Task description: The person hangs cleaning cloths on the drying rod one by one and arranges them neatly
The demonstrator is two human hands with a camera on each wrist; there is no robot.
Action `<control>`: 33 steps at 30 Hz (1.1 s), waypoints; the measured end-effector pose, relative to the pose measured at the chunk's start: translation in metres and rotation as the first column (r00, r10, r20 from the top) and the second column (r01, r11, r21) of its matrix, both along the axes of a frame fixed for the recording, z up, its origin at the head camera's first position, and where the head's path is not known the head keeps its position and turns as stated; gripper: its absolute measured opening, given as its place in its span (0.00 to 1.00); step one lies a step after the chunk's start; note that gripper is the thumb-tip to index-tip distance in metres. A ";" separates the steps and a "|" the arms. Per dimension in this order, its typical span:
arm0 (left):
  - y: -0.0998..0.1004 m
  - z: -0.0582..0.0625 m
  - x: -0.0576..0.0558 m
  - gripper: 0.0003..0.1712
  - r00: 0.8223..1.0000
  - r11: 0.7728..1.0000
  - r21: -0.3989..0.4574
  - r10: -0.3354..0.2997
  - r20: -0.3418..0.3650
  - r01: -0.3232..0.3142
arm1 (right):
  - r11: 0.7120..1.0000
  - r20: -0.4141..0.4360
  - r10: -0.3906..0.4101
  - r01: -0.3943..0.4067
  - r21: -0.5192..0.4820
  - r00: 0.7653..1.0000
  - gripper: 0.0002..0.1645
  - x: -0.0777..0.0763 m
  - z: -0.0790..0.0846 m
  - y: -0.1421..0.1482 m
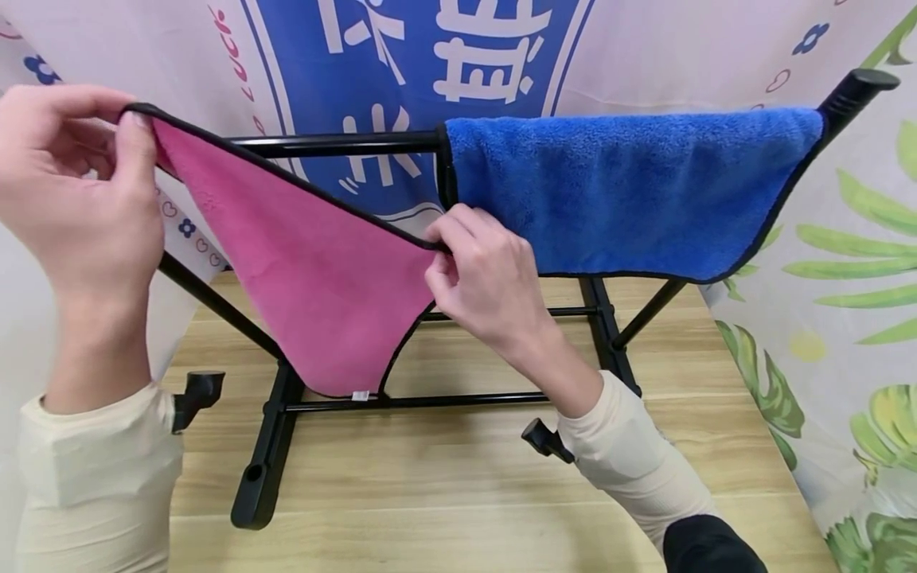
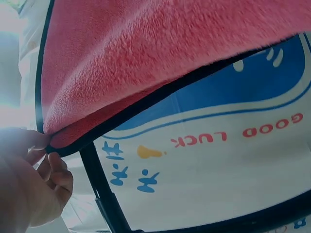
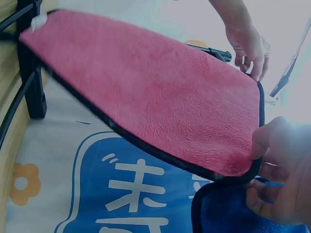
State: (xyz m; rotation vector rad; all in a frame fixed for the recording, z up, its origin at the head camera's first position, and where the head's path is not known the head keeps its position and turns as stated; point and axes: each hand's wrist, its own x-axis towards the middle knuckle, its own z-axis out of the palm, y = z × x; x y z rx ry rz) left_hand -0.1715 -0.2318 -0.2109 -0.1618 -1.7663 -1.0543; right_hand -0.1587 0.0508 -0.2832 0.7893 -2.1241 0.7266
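Observation:
A pink towel (image 1: 315, 270) with black edging is stretched between both hands, its lower end hanging in front of a black rack's top bar (image 1: 337, 144). My left hand (image 1: 86, 171) pinches one corner between thumb and fingers, near the bar's left end. The right hand (image 1: 490, 278) pinches the other upper corner, just below the bar and beside the blue towel. In the right wrist view, the pink towel's fuzzy face (image 3: 160, 92) shows between the two pinched corners. A blue towel (image 1: 637, 195) with black edging hangs folded over the bar's right half.
The black rack's foot (image 1: 265, 461) stands on a light wooden tabletop (image 1: 444, 485). Behind it hangs a white cloth with a blue panel (image 1: 415, 48) and lettering. A leaf-print cloth (image 1: 860, 263) lies along the right side. Black mounts project from both sleeves.

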 end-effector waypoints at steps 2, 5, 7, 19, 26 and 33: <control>-0.005 -0.001 0.001 0.10 0.999 0.999 -0.031 0.038 0.038 -0.036 | 1.000 -0.023 -0.002 0.001 -0.013 1.000 0.10 0.001 0.003 0.000; -0.010 0.000 0.002 0.10 0.987 0.994 -0.030 0.104 0.125 -0.101 | 0.999 -0.058 0.007 -0.009 -0.039 0.998 0.08 0.000 0.005 0.001; -0.014 0.001 0.003 0.11 0.974 0.990 -0.034 0.142 0.176 -0.138 | 0.998 -0.071 0.022 -0.026 -0.060 0.997 0.07 0.000 0.007 0.001; -0.026 0.002 -0.001 0.10 0.992 0.973 0.224 -0.071 0.104 0.046 | 0.965 -0.117 0.152 -0.173 -0.197 0.981 0.06 -0.004 0.029 0.004; -0.030 0.005 0.003 0.12 0.980 0.970 0.240 -0.002 0.198 -0.047 | 0.976 -0.182 0.132 -0.160 -0.150 0.974 0.10 -0.006 0.041 0.000; -0.035 0.001 0.001 0.15 0.952 0.974 -0.027 0.224 0.207 -0.224 | 0.988 -0.252 0.108 -0.132 -0.079 0.962 0.09 -0.014 0.057 -0.002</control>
